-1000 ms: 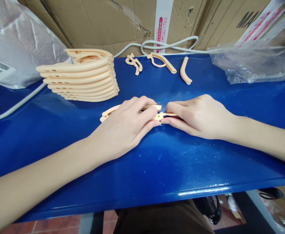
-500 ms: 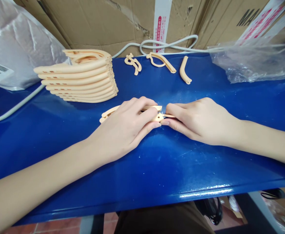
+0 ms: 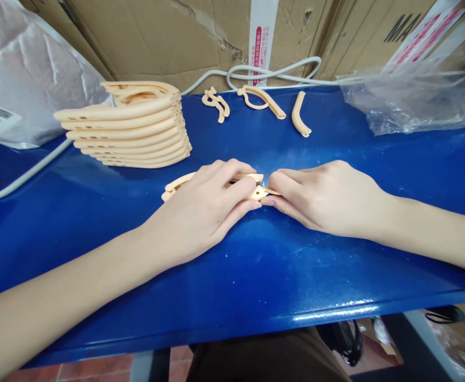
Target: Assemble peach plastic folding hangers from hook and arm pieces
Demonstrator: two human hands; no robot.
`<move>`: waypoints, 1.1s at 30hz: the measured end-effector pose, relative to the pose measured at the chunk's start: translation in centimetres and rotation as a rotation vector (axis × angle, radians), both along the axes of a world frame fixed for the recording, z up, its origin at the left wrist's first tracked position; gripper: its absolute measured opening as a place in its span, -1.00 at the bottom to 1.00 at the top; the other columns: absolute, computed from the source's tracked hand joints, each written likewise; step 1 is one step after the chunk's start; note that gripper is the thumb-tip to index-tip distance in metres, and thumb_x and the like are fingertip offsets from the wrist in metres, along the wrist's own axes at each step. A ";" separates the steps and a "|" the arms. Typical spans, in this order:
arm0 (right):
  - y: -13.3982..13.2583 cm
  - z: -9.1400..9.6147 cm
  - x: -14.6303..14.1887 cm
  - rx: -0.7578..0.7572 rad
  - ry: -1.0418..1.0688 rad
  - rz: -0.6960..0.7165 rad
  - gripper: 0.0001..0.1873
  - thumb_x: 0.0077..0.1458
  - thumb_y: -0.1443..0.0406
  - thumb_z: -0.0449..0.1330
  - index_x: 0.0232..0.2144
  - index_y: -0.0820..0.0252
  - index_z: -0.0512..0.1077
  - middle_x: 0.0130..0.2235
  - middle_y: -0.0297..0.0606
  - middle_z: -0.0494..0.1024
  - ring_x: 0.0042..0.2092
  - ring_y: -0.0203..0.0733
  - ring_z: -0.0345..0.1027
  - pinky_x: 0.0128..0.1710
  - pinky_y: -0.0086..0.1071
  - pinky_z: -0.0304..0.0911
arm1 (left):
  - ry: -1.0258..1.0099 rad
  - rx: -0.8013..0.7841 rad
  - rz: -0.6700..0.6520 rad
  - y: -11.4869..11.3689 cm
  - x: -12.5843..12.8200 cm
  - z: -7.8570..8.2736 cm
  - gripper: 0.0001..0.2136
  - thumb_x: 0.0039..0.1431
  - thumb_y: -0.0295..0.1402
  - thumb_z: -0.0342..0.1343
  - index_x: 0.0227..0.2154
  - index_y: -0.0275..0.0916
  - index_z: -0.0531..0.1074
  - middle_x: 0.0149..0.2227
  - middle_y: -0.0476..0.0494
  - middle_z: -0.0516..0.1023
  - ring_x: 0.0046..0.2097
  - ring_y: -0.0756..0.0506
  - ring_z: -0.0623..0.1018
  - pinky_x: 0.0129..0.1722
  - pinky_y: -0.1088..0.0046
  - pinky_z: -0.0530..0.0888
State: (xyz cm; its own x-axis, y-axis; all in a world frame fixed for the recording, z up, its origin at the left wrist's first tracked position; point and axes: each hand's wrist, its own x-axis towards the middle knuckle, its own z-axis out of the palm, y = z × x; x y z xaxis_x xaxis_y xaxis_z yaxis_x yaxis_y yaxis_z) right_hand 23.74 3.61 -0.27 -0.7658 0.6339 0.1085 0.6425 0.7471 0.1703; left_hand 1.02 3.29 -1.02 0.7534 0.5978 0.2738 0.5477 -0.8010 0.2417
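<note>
My left hand (image 3: pixel 206 207) lies over a peach plastic curved piece (image 3: pixel 179 183) flat on the blue table (image 3: pixel 256 276), fingers curled and pressing it down. My right hand (image 3: pixel 324 196) meets it from the right, fingertips pinched on a small peach part (image 3: pixel 267 190) at the piece's right end. Most of that part is hidden under the fingers. A stack of several identical peach curved pieces (image 3: pixel 127 127) stands behind my left hand.
Three loose peach parts (image 3: pixel 262 101) lie at the table's back edge. A white cable (image 3: pixel 272 71) runs along the cardboard boxes (image 3: pixel 177 37) behind. Clear plastic bags sit at the back left (image 3: pixel 25 79) and back right (image 3: pixel 415 101).
My right hand has crept slightly left toward the left hand, closing the gap at the piece's end. The left hand has stayed in place.
</note>
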 end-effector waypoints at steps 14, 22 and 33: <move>-0.1 -0.3 0.3 0.160 0.059 0.081 -0.47 0.46 0.16 -0.22 -0.29 0.27 0.46 -0.49 -0.26 0.49 -0.52 -0.17 0.40 -0.54 -0.35 -0.14 | -0.012 -0.009 -0.016 0.0 -0.1 0.1 -0.71 0.49 -0.29 -0.12 -0.07 -0.35 0.45 0.04 -0.28 0.48 -0.03 -0.22 0.48 0.01 0.10 0.44; -0.1 -0.5 0.5 0.117 0.075 0.058 -0.46 0.47 0.12 -0.23 -0.27 0.24 0.45 -0.50 -0.30 0.49 -0.54 -0.21 0.34 -0.55 -0.37 -0.14 | -0.014 -0.012 -0.020 0.1 -0.1 -0.1 -0.70 0.48 -0.28 -0.11 -0.06 -0.35 0.46 0.04 -0.29 0.47 -0.03 -0.22 0.47 0.02 0.11 0.42; 0.1 -0.4 0.2 0.074 0.082 0.063 -0.45 0.46 0.12 -0.22 -0.26 0.26 0.48 -0.51 -0.29 0.48 -0.55 -0.19 0.32 -0.54 -0.38 -0.16 | -0.014 -0.007 -0.019 0.2 -0.1 -0.1 -0.69 0.49 -0.27 -0.13 -0.07 -0.35 0.47 0.04 -0.30 0.47 -0.04 -0.22 0.47 -0.01 0.11 0.42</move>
